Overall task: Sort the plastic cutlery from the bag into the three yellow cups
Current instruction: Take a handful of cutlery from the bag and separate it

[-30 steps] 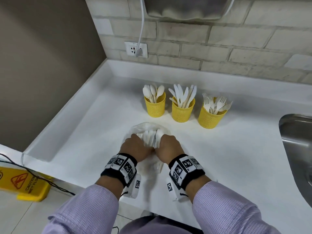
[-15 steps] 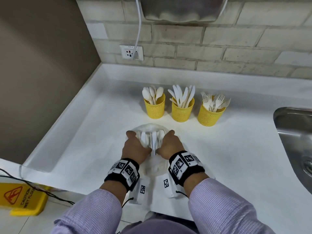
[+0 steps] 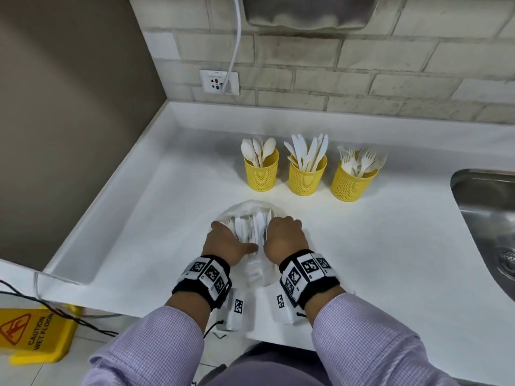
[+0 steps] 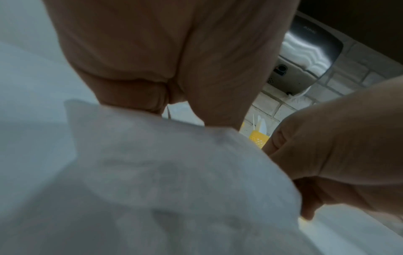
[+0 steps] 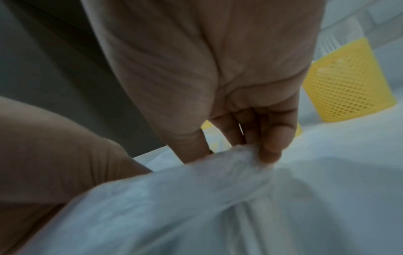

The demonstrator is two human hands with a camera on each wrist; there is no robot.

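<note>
A thin clear plastic bag with white cutlery inside lies on the white counter. My left hand grips the bag's left side and my right hand grips its right side, holding the mouth apart. In the wrist views the bag fills the lower frame, and my right fingers pinch its film. Behind the bag stand three yellow mesh cups: the left cup with spoons, the middle cup with knives, the right cup with forks.
A steel sink is set into the counter at the right. The brick wall behind carries a socket with a white cable and a metal hand dryer. A yellow wet-floor sign stands on the floor at the lower left.
Both hands have moved apart on the bag, from bunched together over it to its two sides, spreading it so the cutlery inside shows. The head view has tilted and drawn closer.
</note>
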